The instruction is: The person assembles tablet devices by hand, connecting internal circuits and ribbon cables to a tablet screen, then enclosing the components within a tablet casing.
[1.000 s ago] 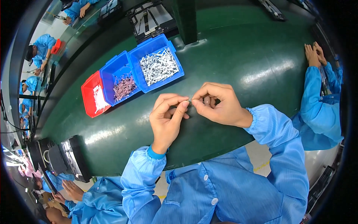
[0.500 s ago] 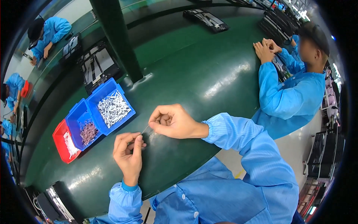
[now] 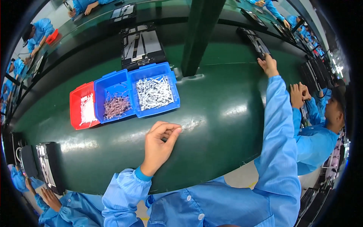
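The person's right hand (image 3: 269, 67) touches the near end of a flat dark device (image 3: 255, 42), its grip unclear; the left hand (image 3: 159, 145) is pinched narrow. Beyond the left hand stand two blue bins (image 3: 150, 70) and a red bin (image 3: 75, 106); at its fingertips, a faint strand (image 3: 182, 129).

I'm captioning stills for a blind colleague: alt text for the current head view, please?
A person's right hand reaches across a green table to a dark, flat device; the left hand, closer in, is pinched at the fingertips. Beyond it stand one red bin and two blue bins of small parts.
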The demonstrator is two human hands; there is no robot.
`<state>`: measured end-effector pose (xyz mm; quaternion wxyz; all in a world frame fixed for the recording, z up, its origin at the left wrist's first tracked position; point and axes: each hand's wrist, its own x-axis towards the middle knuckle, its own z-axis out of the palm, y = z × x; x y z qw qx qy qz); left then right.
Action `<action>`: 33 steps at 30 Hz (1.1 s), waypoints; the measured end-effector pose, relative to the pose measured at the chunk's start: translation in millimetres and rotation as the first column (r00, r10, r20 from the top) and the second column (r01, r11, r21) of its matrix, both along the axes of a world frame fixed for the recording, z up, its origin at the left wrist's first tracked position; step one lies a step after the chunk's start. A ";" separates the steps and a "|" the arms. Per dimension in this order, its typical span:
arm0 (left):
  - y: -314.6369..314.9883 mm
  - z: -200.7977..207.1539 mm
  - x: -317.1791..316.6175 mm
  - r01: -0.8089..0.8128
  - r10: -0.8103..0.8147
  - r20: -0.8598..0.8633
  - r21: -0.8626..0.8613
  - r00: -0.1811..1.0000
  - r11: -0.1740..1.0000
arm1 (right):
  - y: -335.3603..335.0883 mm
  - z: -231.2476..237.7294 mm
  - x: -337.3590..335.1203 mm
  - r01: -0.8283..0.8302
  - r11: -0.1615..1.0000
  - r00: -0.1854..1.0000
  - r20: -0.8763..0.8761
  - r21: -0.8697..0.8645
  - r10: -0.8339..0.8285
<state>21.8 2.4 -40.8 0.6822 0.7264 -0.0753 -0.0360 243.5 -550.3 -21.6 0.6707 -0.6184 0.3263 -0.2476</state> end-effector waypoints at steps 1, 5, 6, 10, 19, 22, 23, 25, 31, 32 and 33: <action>1.7 -0.6 -0.4 0.004 -0.004 -0.002 -0.001 1.000 1.000 | -3.4 -2.1 14.4 0.012 0.999 0.999 0.045 0.052 -0.014; 1.8 -1.4 -1.2 -0.034 0.033 -0.025 -0.013 0.999 0.999 | 4.9 -8.3 54.1 0.052 0.963 0.992 0.095 0.264 -0.080; 1.0 -0.2 -1.2 -0.031 0.031 -0.020 0.002 0.999 1.000 | 11.2 -9.0 59.8 0.104 0.936 0.990 0.059 0.337 -0.131; -2.7 2.0 0.5 -0.003 0.004 -0.015 0.021 1.000 1.000 | -1.4 -21.7 65.7 0.068 0.954 0.977 0.175 0.293 -0.124; 0.3 5.0 -2.1 0.016 -0.017 -0.035 -0.019 0.999 1.000 | 150.5 -22.2 -55.0 -0.269 0.937 0.944 0.254 0.223 0.211; -0.8 8.0 -0.6 0.030 -0.031 -0.065 -0.023 0.997 0.999 | 212.5 -18.7 -156.8 -0.410 0.839 0.912 0.189 0.358 0.365; -1.9 8.4 -0.8 0.029 -0.031 -0.070 -0.017 0.997 0.999 | 233.6 -18.3 -192.1 -0.497 0.801 0.868 0.204 0.332 0.454; 0.0 7.8 -2.4 0.042 -0.046 -0.076 -0.054 0.996 0.998 | 272.8 -9.2 -253.9 -0.603 0.703 0.789 0.153 0.376 0.595; -23.0 5.8 -22.0 0.096 -0.100 -0.032 -0.112 0.995 0.989 | 318.3 24.2 -361.2 -0.628 0.501 0.591 -0.054 0.595 0.805; -27.1 3.1 -27.8 0.090 -0.090 0.008 -0.085 0.996 0.992 | 321.8 34.4 -366.6 -0.587 0.463 0.553 -0.089 0.664 0.828; -30.9 1.0 -33.5 0.079 -0.076 0.035 -0.085 0.997 0.993 | 324.1 44.0 -369.3 -0.537 0.427 0.511 -0.122 0.728 0.851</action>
